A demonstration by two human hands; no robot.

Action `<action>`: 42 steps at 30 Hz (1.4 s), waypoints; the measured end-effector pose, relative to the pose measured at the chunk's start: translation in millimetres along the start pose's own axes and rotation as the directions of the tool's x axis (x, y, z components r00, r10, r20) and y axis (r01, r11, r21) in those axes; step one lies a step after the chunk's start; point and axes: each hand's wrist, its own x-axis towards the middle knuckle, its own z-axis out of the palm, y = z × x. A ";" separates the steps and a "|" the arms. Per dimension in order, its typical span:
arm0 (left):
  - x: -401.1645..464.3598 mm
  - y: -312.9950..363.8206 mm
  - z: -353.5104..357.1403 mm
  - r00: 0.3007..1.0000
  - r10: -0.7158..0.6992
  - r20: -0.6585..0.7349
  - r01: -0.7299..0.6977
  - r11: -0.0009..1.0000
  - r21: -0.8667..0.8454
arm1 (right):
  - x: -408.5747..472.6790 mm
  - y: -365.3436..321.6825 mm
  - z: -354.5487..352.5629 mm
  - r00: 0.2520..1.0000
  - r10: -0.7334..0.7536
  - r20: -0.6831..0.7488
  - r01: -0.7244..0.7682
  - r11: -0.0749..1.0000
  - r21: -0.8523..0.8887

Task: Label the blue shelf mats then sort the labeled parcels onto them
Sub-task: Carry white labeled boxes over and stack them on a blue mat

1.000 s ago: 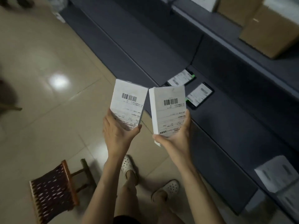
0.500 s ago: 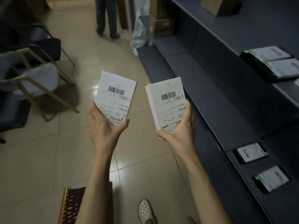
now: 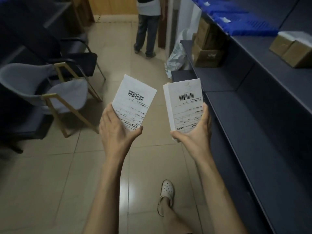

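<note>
Fingers of left hand (image 3: 116,132) clamp left parcel (image 3: 135,102); right hand (image 3: 194,135) clamps right parcel (image 3: 185,105); forearms outstretched.

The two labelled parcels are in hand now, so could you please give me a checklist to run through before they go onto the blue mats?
1. Left hand grips its white parcel by the lower end: ok.
2. Right hand grips the other parcel by the lower end: ok.
3. Barcode labels face up, unobstructed: ok.
4. Label text readable for sorting: cannot tell, too small.
5. Blue mats in view on the upper shelf at far right, carrying white tags: ok; which mat matches which parcel: cannot tell.
6. Aisle ahead: not ok, another person stands there.
</note>
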 end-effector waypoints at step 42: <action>923.5 10.4 448.0 0.987 0.144 0.075 -0.117 0.950 -0.289 | 927.5 -97.0 344.2 0.964 -0.021 -0.266 0.004 0.998 -0.063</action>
